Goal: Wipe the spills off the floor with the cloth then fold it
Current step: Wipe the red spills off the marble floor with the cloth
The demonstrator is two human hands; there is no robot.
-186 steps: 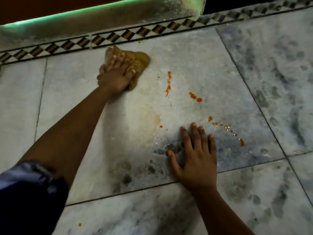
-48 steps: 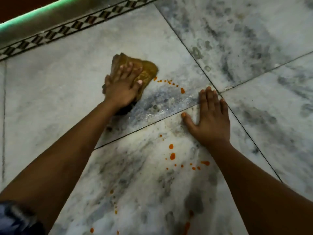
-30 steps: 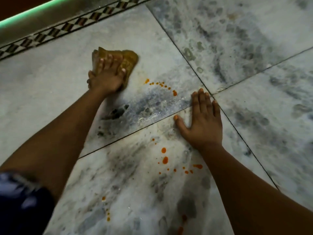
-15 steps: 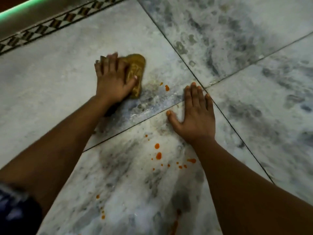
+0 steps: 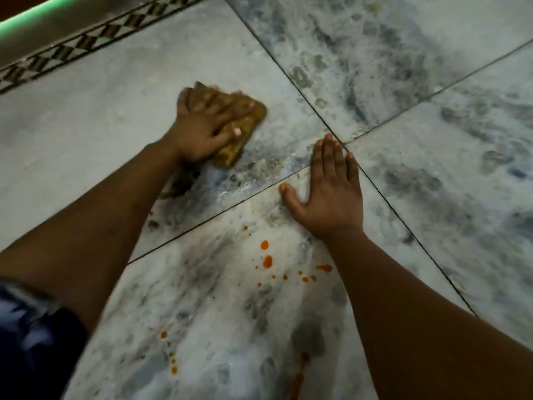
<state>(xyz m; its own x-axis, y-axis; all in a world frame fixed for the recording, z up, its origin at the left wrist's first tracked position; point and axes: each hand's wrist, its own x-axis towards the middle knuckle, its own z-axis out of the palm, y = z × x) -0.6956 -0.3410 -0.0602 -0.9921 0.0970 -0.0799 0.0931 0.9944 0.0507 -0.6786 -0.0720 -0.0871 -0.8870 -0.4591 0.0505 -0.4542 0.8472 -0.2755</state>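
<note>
A crumpled mustard-brown cloth [image 5: 234, 153] lies on the grey marble floor [image 5: 86, 116]. My left hand [image 5: 203, 127] presses down on it, fingers spread over its top and thumb along its near edge, so most of the cloth is hidden. My right hand [image 5: 331, 194] rests flat on the floor to the right, fingers straight, right by the point where the tile joints cross. Orange spill drops [image 5: 267, 261] dot the near tile just below my right hand. More orange drops [image 5: 172, 366] and an orange streak [image 5: 298, 378] lie closer to me.
A patterned tile border [image 5: 86, 44] runs along the far left, with a raised ledge lit by a green strip [image 5: 31, 17] behind it. Dark tile joints [image 5: 291, 76] cross the floor. My dark sleeve [image 5: 31, 342] shows at the lower left.
My left hand has swept the cloth to the right across the far tile, and the orange drops that lay beside it are gone. My right hand stays planted on the floor.
</note>
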